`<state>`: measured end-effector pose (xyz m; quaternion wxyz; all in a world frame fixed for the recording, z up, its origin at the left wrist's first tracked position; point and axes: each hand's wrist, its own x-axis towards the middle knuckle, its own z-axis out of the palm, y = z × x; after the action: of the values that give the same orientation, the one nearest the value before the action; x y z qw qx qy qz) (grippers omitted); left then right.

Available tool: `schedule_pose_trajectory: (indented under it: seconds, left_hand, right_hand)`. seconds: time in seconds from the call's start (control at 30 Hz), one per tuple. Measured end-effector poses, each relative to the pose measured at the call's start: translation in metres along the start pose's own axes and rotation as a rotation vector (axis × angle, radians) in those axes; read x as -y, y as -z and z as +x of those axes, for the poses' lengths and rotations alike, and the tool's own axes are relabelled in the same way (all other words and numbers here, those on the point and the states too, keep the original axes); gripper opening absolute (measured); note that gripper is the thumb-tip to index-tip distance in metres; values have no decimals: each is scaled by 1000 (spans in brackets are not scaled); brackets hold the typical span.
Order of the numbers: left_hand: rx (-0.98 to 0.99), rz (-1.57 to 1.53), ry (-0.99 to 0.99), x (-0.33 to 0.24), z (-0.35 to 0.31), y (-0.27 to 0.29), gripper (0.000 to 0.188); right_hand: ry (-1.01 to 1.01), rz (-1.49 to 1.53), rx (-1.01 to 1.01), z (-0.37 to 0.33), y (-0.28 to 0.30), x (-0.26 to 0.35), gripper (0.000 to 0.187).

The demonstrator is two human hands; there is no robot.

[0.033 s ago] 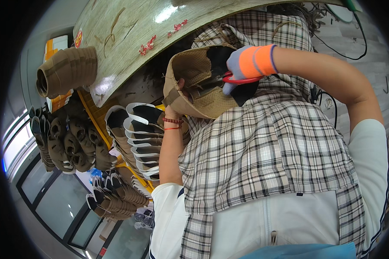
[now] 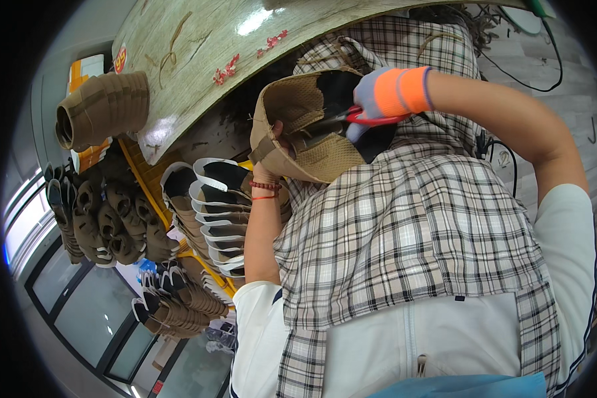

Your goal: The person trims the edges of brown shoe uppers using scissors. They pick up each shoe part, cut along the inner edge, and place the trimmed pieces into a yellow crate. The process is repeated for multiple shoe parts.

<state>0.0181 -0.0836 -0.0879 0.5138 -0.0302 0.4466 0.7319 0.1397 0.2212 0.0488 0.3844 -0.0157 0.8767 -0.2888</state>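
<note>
A tan shoe upper (image 2: 345, 158), mesh-lined inside with a dark section at its far side, rests over my lap just below the table edge. My left hand (image 2: 267, 171) grips its left side; the thumb shows inside the opening, and the other fingers are hidden behind the fabric. On my right hand (image 2: 369, 99) is a grey glove with an orange cuff, and it is closed around red-handled scissors (image 2: 386, 121). Their blades point left into the upper, toward my left thumb. Loose threads stick out along the upper's rim.
Above my lap is a wood-grain table (image 2: 199, 50), with a stack of nested brown uppers (image 2: 106, 109) at its left end. Black-and-white-lined uppers (image 2: 222, 212) and bunches of brown ones (image 2: 116, 219) hang on a yellow rack at left. A black cable (image 2: 556, 63) runs at right.
My right hand and the scissors have shifted slightly to the right, drawing back a little from my left thumb. My left hand and the upper stay about where they were.
</note>
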Motion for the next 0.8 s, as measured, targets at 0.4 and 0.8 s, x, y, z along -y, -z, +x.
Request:
schedule_pose_trajectory:
  seconds: [0.4,0.8]
  left_hand:
    - [-164,454,-242,-3,-12,-42,53]
    - [-308,434,14,5,-4,-20,46]
  right_hand:
    - [77,-272,-180,-27,-35,-43,74]
    - [-74,-73,57,-17,-41,-33,81]
